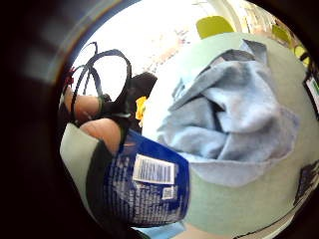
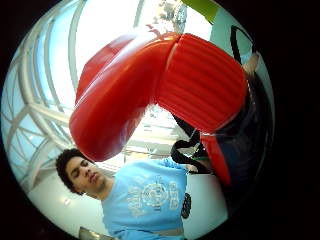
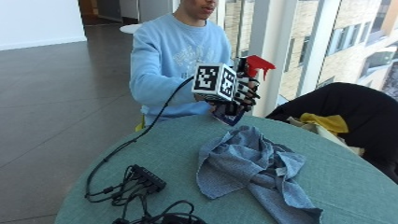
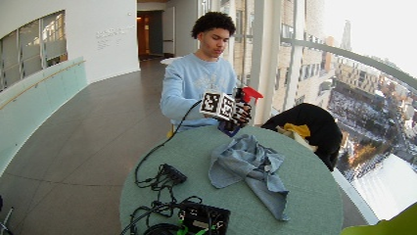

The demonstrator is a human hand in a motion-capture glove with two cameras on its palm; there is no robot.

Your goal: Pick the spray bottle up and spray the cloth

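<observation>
My gloved right hand (image 3: 241, 95) grips a spray bottle and holds it up above the far edge of the round table. The bottle has a red trigger head (image 3: 260, 65) (image 2: 150, 87) (image 4: 250, 93) and a dark blue labelled body (image 1: 147, 186) (image 3: 227, 117). My fingers (image 1: 97, 119) curl round the bottle. A crumpled blue-grey cloth (image 3: 252, 165) (image 1: 239, 119) (image 4: 251, 166) lies on the green table (image 3: 168, 149), below and in front of the raised bottle.
A black power strip and tangled cables (image 3: 140, 186) lie on the table's near left part. A black jacket with something yellow (image 3: 342, 114) hangs over a chair at the right. A black box (image 4: 202, 218) sits at the table's near edge.
</observation>
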